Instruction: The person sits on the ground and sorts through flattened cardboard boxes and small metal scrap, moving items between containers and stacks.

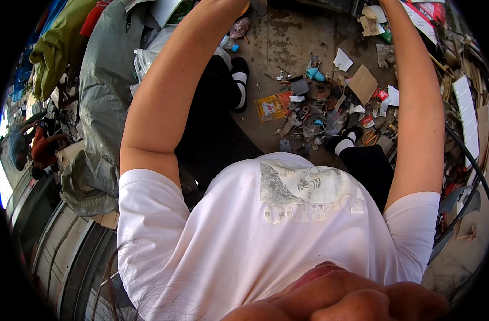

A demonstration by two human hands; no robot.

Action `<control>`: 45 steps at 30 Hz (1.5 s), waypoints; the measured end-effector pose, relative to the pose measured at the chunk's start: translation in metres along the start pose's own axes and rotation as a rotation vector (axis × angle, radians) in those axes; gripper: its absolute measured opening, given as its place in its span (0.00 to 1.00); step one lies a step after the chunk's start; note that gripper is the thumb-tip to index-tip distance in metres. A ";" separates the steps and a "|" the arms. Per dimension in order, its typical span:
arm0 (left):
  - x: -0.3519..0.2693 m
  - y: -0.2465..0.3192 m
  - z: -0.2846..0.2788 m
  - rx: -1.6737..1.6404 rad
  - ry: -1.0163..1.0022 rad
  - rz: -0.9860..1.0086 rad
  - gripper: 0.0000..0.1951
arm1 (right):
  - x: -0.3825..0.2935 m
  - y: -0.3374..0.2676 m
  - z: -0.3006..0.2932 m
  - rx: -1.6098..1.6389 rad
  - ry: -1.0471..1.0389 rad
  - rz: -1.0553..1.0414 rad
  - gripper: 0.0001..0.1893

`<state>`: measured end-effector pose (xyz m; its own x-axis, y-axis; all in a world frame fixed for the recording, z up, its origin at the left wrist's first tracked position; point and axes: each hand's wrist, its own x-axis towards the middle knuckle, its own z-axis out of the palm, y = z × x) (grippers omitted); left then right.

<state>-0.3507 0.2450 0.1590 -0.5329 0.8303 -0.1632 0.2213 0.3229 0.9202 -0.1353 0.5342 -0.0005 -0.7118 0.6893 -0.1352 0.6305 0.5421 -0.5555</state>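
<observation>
Both my hands are out of view. My left forearm and my right forearm stretch past the top edge, so what the hands hold is hidden. Between the forearms, at the top edge, part of a dark, bulky object shows. On the stained concrete floor before me lies a heap of mixed scrap. In and around it are a turquoise plastic piece, an orange plastic wrapper, a cardboard piece and orange-handled scissors.
A large grey-green woven sack stands at left, with a plastic bottle near my left foot. Two people bend over at far left. Cardboard and debris pile up at right, where a black cable curves. My feet flank the scrap.
</observation>
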 end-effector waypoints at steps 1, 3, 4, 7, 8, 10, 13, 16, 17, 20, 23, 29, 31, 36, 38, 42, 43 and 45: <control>0.001 -0.002 0.000 0.001 0.000 0.005 0.21 | 0.003 0.003 0.000 -0.022 0.003 -0.010 0.19; 0.003 -0.006 0.000 0.002 0.000 0.013 0.21 | 0.008 0.007 0.000 -0.054 -0.004 -0.041 0.19; 0.004 -0.008 0.001 0.005 0.000 0.016 0.21 | 0.010 0.010 0.000 -0.070 -0.008 -0.056 0.19; 0.008 -0.010 0.001 0.014 0.008 0.037 0.21 | 0.017 0.016 0.002 -0.047 -0.011 -0.061 0.19; 0.009 -0.010 0.001 0.018 0.015 0.053 0.21 | 0.018 0.018 0.002 -0.043 -0.005 -0.063 0.19; 0.008 -0.009 0.001 0.019 0.014 0.065 0.21 | 0.020 0.018 0.003 -0.036 0.008 -0.068 0.19; 0.000 -0.003 -0.002 -0.005 -0.013 0.046 0.21 | 0.014 0.011 0.002 -0.008 0.002 -0.028 0.19; -0.005 0.005 -0.004 -0.016 -0.027 -0.014 0.21 | -0.004 -0.004 0.002 -0.006 0.027 -0.055 0.18; -0.005 0.007 -0.004 0.007 -0.013 -0.062 0.21 | -0.013 -0.008 0.003 -0.021 0.020 -0.021 0.19; 0.000 0.002 -0.004 0.012 0.001 -0.014 0.21 | -0.047 -0.020 0.009 -0.231 0.035 0.001 0.19; 0.009 -0.014 -0.004 0.006 0.029 0.047 0.20 | -0.089 -0.027 0.028 -0.212 0.077 -0.018 0.16; 0.023 -0.031 -0.006 -0.028 0.037 0.162 0.19 | -0.201 -0.052 0.099 -0.243 0.006 -0.244 0.10; 0.019 -0.028 -0.009 -0.027 0.027 0.114 0.19 | -0.236 -0.058 0.133 -0.205 0.022 -0.279 0.07; 0.006 -0.017 -0.013 -0.039 0.011 0.014 0.19 | -0.281 -0.051 0.224 -0.277 -0.104 -0.304 0.06; 0.005 -0.017 -0.013 -0.035 0.018 0.031 0.20 | -0.287 -0.052 0.249 -0.337 -0.170 -0.257 0.06; 0.008 -0.024 -0.011 -0.001 0.078 0.185 0.20 | -0.273 -0.066 0.285 -0.296 -0.138 -0.281 0.05; 0.010 -0.025 -0.011 0.014 0.056 0.199 0.20 | -0.268 -0.071 0.292 -0.258 -0.047 -0.324 0.05; 0.011 -0.024 -0.010 0.046 0.027 0.242 0.21 | -0.257 -0.076 0.300 -0.207 0.123 -0.419 0.05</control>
<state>-0.3704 0.2419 0.1390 -0.4809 0.8740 0.0701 0.3821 0.1369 0.9139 -0.0927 0.1716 -0.1693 -0.8836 0.4362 0.1701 0.3546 0.8608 -0.3651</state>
